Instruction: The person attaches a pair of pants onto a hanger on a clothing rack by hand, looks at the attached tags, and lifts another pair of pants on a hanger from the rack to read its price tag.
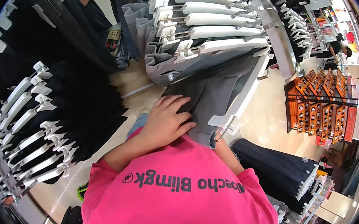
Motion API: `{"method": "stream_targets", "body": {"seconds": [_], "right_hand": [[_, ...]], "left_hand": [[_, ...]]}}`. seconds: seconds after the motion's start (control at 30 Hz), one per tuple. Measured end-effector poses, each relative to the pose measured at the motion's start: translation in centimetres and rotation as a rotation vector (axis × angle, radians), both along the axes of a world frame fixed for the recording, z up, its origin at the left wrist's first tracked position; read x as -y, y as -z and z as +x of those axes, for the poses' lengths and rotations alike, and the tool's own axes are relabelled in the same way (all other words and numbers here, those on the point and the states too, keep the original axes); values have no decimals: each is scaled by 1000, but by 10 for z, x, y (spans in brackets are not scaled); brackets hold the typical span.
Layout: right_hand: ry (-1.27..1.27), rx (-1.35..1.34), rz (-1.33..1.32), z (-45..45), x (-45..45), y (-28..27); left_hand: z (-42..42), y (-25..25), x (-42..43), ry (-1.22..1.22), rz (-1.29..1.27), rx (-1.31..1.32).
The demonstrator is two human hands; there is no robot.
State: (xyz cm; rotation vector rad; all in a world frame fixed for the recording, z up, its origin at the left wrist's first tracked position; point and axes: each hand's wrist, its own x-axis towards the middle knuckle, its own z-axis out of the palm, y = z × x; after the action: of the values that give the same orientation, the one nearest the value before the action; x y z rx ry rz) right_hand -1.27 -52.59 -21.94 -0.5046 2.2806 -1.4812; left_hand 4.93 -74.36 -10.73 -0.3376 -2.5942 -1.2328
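Upside-down dark lettering (188,183) on the pink shirt (178,211) reads "oecho Blimgk", its start lost in a fold; a red sign (350,124) right of the shirt is illegible.

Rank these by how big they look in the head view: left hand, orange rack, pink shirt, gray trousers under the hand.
1. Pink shirt
2. Orange rack and gray trousers: too alike to rank; the rack stands farther off
3. Left hand

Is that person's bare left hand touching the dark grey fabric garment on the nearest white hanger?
Touching. The head view shows the bare left hand with its fingers lying spread on the dark grey fabric garment, no gap visible.
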Motion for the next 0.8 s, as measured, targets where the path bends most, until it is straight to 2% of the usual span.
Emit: {"method": "stream_targets", "body": {"seconds": [0.1,0.13,0.17,0.2,0.27,0.33,0.43,0.53,0.57,0.6,0.7,0.73,0.8], "right_hand": [[-75,21,22,-15,-3,21],[-72,-34,-11,-18,-2,19],[-2,-208,-125,-17,-2,15],[-16,-210,-146,-20,0,7],[-30,-220,73,-31,2,-12],[-24,-244,-54,-38,14,-49],[-117,-499,-22,-53,11,-65],[-242,-398,-82,-70,2,-73],[-243,-398,-92,-74,0,-77],[-251,-404,-112,-79,-3,-75],[-343,-392,-144,-93,-10,-73],[-353,-393,-159,-97,-11,-71],[-468,-313,-146,-104,-15,-67]], "left_hand": [[-2,-8,-2,-114,-160,-7],[-3,-11,-3,-151,-226,9],[-6,-14,-3,-179,-256,-11],[-6,-15,-4,-195,-274,-13],[-10,-18,-6,-235,-315,57],[-17,-22,-10,-244,-350,57],[-30,-27,-19,-245,-573,108],[-45,-24,-22,-166,-678,149],[-51,-26,-24,-136,-664,294],[-56,-24,-24,-151,-680,293],[-65,-25,-24,-1,-155,501],[-66,-26,-24,-16,-165,503],[-69,-21,-23,-14,88,665]]}}
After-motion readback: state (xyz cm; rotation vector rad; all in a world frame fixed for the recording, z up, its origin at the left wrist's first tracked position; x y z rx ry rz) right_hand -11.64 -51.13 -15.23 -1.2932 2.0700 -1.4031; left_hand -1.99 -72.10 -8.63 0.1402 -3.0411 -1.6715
